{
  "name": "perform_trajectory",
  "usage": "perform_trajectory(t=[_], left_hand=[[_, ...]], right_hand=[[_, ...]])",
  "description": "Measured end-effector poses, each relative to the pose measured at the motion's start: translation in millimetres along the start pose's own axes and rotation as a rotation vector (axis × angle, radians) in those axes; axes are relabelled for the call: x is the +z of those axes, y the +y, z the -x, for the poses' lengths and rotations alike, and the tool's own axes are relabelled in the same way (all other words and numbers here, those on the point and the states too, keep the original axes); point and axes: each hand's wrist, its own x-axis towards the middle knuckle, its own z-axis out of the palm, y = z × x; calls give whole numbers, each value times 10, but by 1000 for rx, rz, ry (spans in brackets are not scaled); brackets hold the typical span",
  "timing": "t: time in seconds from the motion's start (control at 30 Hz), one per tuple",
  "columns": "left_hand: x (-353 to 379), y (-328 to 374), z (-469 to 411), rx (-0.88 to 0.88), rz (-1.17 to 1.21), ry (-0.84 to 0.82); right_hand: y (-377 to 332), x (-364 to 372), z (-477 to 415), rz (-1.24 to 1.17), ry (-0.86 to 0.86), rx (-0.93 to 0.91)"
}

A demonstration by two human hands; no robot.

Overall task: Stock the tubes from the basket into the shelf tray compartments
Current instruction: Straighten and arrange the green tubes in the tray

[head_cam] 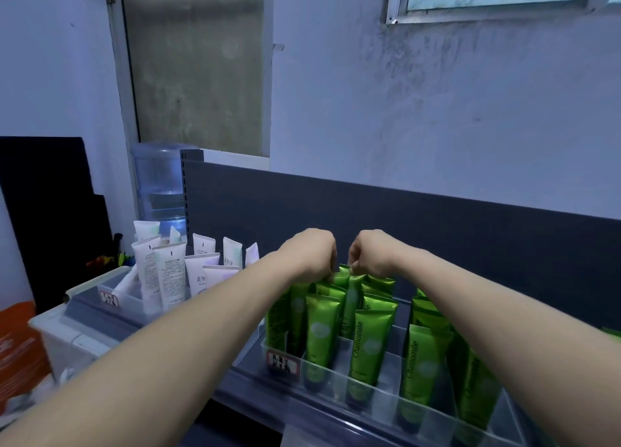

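Head view: green tubes, clear shelf tray, rear compartments.
Left hand (311, 253) and right hand (371, 253) curled, pinching top seams of green tubes (349, 285) at tray (386, 391) rear, likely seating them upright; basket unseen.

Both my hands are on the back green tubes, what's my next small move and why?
Probably press those back green tubes down and let go: the left hand and right hand pinch their tops, and they stand higher than the front rows in the clear tray.
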Motion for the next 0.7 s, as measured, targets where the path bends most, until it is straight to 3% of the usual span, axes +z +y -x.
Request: perform_trajectory(t=[0.37,0.57,0.7], left_hand=[[-71,-130,-101,-38,322,96],[-38,-134,-87,-31,332,69],[-12,-74,-57,14,218,-30]], right_hand=[[79,-102,-107,-68,109,-17],[84,-85,-123,-87,96,-37],[82,-55,-125,-71,75,-42]])
